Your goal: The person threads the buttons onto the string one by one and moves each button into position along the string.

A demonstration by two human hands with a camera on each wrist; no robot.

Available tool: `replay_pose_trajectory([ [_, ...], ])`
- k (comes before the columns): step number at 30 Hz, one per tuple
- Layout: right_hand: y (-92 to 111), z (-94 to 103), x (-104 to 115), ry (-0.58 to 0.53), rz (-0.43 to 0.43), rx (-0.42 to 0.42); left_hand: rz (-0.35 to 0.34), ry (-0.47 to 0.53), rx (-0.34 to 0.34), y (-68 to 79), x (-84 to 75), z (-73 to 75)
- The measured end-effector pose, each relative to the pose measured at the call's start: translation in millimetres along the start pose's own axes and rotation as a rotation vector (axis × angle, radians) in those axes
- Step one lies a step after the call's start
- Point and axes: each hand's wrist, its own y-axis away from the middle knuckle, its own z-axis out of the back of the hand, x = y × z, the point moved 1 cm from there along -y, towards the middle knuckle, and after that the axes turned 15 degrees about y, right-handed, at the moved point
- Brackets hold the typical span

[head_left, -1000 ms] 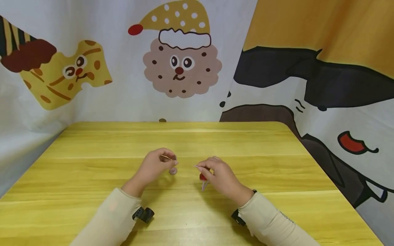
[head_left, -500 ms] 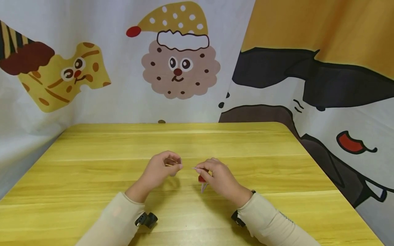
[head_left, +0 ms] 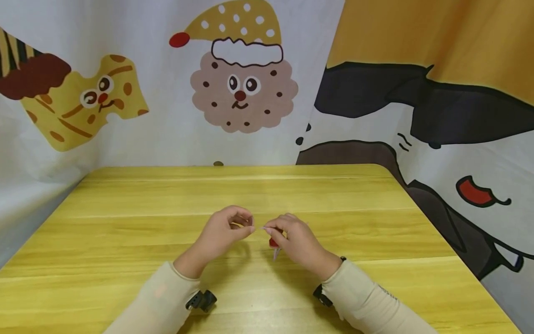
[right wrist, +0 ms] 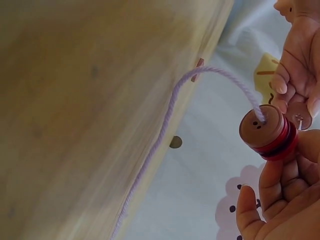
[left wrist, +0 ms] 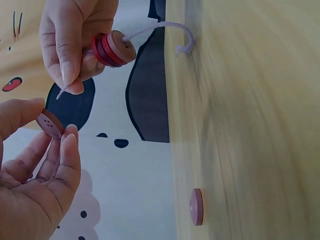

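My left hand (head_left: 221,232) pinches a pinkish-brown button (left wrist: 49,124) with several holes, its rim between thumb and fingers. Facing it, my right hand (head_left: 298,239) pinches a pale lilac string (right wrist: 170,112) near one end, and a short tip (left wrist: 61,93) sticks out past the fingertips. Threaded on this string is a stack of red and brown buttons (right wrist: 267,131), close under the right fingers. The string's long tail arcs from the stack down toward the table. In the right wrist view the string tip is at the held button; whether it passes through a hole, I cannot tell.
Another pink button (left wrist: 196,207) lies on the wooden table (head_left: 125,269), seen in the left wrist view. Beyond the table's far edge hangs a curtain (head_left: 167,139) with cartoon prints. A dark wrist camera (head_left: 201,300) sits at the left sleeve.
My left hand has moved right, closer to the right hand, and turned so its button no longer shows in the head view. The right hand has stayed almost still, holding the string.
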Motion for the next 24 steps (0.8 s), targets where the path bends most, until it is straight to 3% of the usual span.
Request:
replay_pose_trajectory([
  [7,0.2,1.5,0.7,-0.003,-0.01,-0.016,0.021,0.017,0.001,0.3,-0.9,-3.0],
  [24,-1.0,1.0,0.2,-0.027,0.003,-0.017,-0.015,0.037,0.058,1.0,-2.3,-9.6],
])
